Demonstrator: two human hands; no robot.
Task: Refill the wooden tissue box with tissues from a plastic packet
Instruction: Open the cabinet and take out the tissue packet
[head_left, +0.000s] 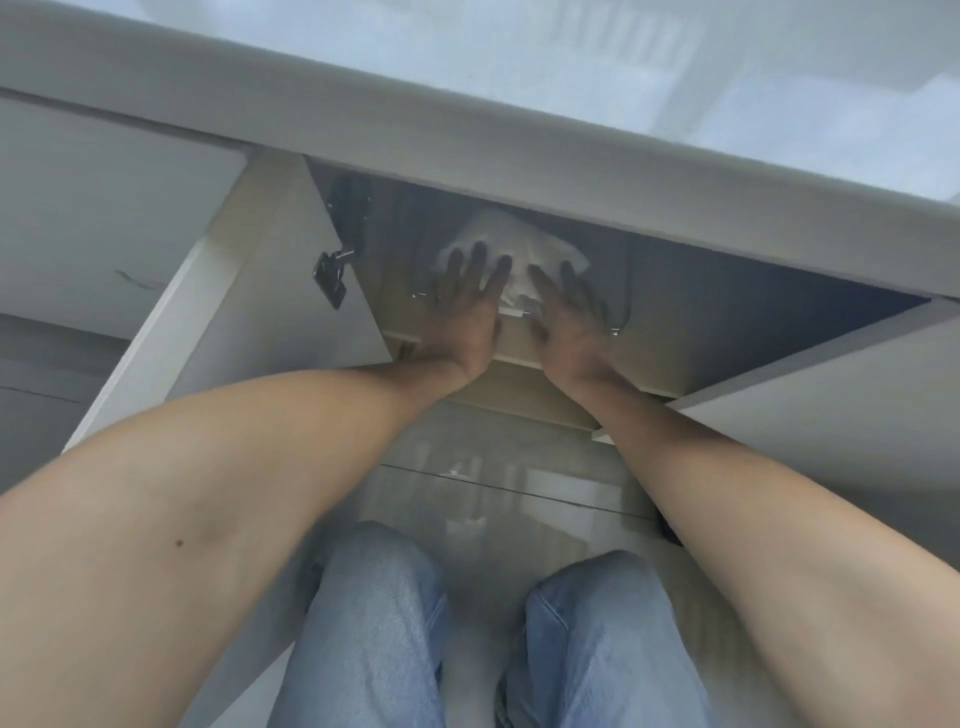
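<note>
packet (514, 249): white, crinkled, blurred | left hand (470, 306), right hand (563, 317): fingers spread on it

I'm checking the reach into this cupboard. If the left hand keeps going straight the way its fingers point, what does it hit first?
The left hand points into the open cupboard, fingertips already at the white plastic packet. That comes first, though contact is unclear in the dim, hazy picture.

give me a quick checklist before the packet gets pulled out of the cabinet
1. Cabinet door open: ok.
2. Both hands on the plastic packet, left hand and right hand flat on it: ok.
3. Firm grip, fingers closed around it: not ok, fingers spread.
4. Packet sealed and full: cannot tell, image hazy.
5. Path under the countertop clear: ok.
6. Wooden tissue box nearby: cannot tell, not in view.
</note>
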